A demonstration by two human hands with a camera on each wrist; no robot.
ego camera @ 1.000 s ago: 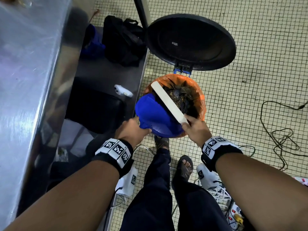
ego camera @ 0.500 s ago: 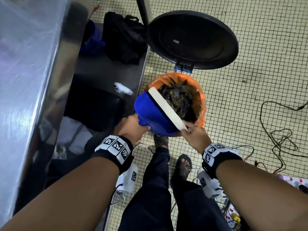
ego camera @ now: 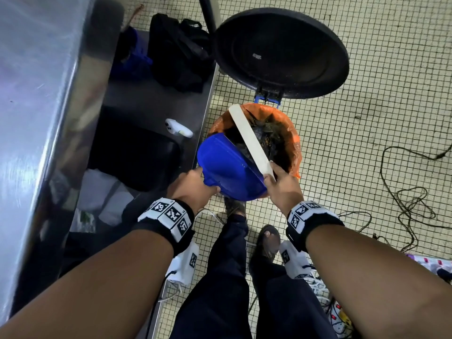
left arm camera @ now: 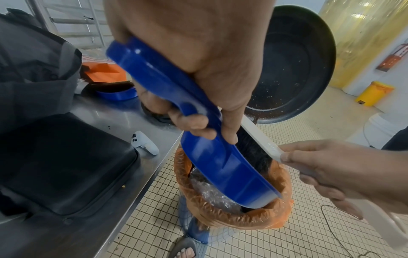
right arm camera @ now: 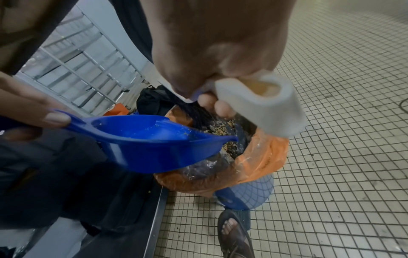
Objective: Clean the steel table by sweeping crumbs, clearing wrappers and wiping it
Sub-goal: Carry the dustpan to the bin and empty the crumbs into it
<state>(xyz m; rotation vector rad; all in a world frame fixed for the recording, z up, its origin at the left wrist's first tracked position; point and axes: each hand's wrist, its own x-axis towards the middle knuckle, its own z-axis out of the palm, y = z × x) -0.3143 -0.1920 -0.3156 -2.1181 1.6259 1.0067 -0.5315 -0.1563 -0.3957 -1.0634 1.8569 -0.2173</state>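
Observation:
My left hand [ego camera: 193, 185] grips the handle of a blue dustpan [ego camera: 230, 172], which is tipped mouth-down over a pedal bin lined with an orange bag [ego camera: 292, 140]. My right hand [ego camera: 281, 184] holds the white handle of a brush [ego camera: 249, 137] whose black bristles lie across the dustpan's mouth above the bin. In the left wrist view the left hand's fingers [left arm camera: 194, 125] curl round the dustpan [left arm camera: 220, 165] handle. In the right wrist view crumbs [right arm camera: 223, 129] lie on the dark waste in the bin, and the dustpan [right arm camera: 150, 146] holds only a few specks. The steel table [ego camera: 31, 94] runs down the left.
The bin's black lid [ego camera: 281, 52] stands open behind it. Under the table a lower shelf [ego camera: 146, 99] carries black bags [ego camera: 178, 50], a black case [ego camera: 137, 157] and a white controller [ego camera: 177, 128]. Cables [ego camera: 411, 196] lie on the tiled floor at right; my feet stand beside the bin.
The brush has swung a little further over the bin, its far end now reaching the back rim. The dustpan stays tipped over the bin.

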